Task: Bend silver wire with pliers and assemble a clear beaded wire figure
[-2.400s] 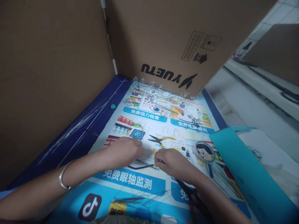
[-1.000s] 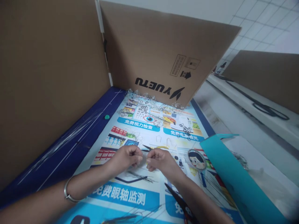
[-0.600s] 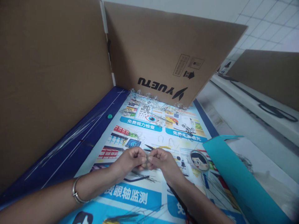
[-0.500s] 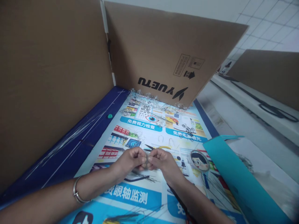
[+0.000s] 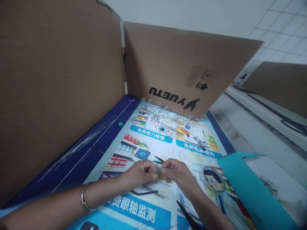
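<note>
My left hand (image 5: pixel 145 172) and my right hand (image 5: pixel 176 172) are close together over the printed sheet, thumbs and fingertips pinched. Between them is a narrow gap; whatever the fingers hold is too small and blurred to name. Just beyond my fingertips, the dark jaws of pliers (image 5: pixel 158 159) show, their handles hidden behind my right hand. Under my left hand lies a bundle of thin dark wires (image 5: pixel 154 192). A dark, tapered tool (image 5: pixel 185 214) points out from beneath my right forearm. Small bent wire pieces (image 5: pixel 182 155) rest past the pliers.
Cardboard panels (image 5: pixel 165 60) stand at the left and back. Silver wire shapes (image 5: pixel 155 107) line the back edge, with black wire shapes (image 5: pixel 200 143) nearer. Long straight wires (image 5: pixel 81 145) and a green lump (image 5: pixel 120 124) lie left. At right is a teal box (image 5: pixel 249 185).
My hands have drawn slightly apart, opening a gap between the fingertips. The camera view has shifted, so the surroundings appear lower and further right.
</note>
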A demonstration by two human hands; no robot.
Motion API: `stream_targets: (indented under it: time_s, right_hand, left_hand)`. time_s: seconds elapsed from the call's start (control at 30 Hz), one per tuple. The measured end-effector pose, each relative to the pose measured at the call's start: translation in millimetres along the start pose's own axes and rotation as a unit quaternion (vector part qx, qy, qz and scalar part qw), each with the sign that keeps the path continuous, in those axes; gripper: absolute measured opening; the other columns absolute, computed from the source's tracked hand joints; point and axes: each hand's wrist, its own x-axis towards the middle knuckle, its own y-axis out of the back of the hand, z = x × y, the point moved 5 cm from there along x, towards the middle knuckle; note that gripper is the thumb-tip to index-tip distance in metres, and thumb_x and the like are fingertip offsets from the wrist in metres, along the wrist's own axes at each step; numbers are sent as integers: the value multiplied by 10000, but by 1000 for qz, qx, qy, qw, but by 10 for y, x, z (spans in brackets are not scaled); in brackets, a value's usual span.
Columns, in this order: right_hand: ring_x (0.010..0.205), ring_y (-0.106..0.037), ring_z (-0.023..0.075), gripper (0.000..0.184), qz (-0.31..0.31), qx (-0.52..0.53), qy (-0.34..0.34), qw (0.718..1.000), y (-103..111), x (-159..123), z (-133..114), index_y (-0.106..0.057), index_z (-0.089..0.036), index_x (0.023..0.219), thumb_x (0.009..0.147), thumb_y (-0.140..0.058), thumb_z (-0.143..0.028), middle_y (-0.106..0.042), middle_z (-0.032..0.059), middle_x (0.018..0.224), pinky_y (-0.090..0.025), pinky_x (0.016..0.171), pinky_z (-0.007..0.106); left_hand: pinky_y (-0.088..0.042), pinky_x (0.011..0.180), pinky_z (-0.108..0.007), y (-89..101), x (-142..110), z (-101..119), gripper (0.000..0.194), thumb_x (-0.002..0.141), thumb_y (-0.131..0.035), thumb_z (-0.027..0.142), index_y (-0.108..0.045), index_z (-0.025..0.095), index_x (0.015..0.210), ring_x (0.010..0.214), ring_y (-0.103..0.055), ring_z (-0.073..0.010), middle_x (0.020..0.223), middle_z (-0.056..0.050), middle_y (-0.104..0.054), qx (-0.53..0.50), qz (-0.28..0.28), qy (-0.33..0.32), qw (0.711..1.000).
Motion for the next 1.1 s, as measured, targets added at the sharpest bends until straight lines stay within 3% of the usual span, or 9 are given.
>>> stream_targets:
  time_s: [0.1,0.2,0.3,0.4,0.57,0.8,0.97,1.1]
  right_hand:
    - [536,-556,127,168,94,-92,0,991,390,91,30,-576,-188,717,677,-575,-352,-569,-25,565,-445,526,237]
    - [534,-557,134,169,163,-146,-7,976,784,180,119,-569,-203,756,676,-561,-352,-576,-24,601,-434,511,242]
    - [526,-559,138,155,203,-196,-14,959,1044,236,225,-566,-213,772,675,-543,-332,-580,-27,597,-425,515,243]
    - [527,-571,136,149,208,-236,-19,949,1145,273,307,-582,-216,788,671,-529,-293,-603,-27,608,-417,523,236]
    - [606,-590,140,133,217,-292,-21,931,1186,302,347,-608,-217,766,666,-528,-254,-635,-15,657,-401,565,225]
    - [647,-606,143,163,208,-316,-16,925,1171,292,323,-633,-210,802,706,-520,-276,-663,-1,730,-419,610,234]
    - [585,-603,137,222,226,-314,-13,922,1315,236,250,-633,-198,868,726,-502,-307,-673,8,759,-434,577,242]
    - [605,-604,147,220,236,-333,1,913,1428,143,118,-635,-194,825,747,-469,-315,-667,10,732,-423,564,238]
  left_hand:
    - [-371,585,-208,-4,-58,128,75,744,-595,221,-596,148,727,648,-540,-128,687,11,-600,221,-50,-30,973]
    - [-400,672,-250,-50,-143,276,108,774,-596,243,-640,186,854,825,-596,-206,871,-28,-658,428,-87,-73,897]
    - [-425,668,-266,-100,-211,314,123,787,-591,246,-637,199,890,851,-615,-229,921,-35,-663,510,-132,-63,847]
    - [-442,654,-285,-99,-241,320,82,794,-573,239,-622,196,843,818,-620,-237,879,-33,-657,565,-124,-67,813]
    - [-454,668,-295,-101,-272,287,96,820,-525,230,-607,185,843,819,-616,-233,892,-50,-648,591,-130,-67,793]
    - [-450,685,-324,-101,-307,262,130,809,-513,206,-620,199,881,834,-622,-257,897,-61,-656,586,-132,-60,797]
    - [-427,652,-311,-72,-300,258,141,811,-492,209,-627,203,849,803,-625,-261,873,-61,-662,596,-127,-57,791]
    - [-411,634,-302,-41,-282,285,207,805,-439,121,-633,186,828,761,-622,-249,838,-69,-657,620,-129,-80,770]
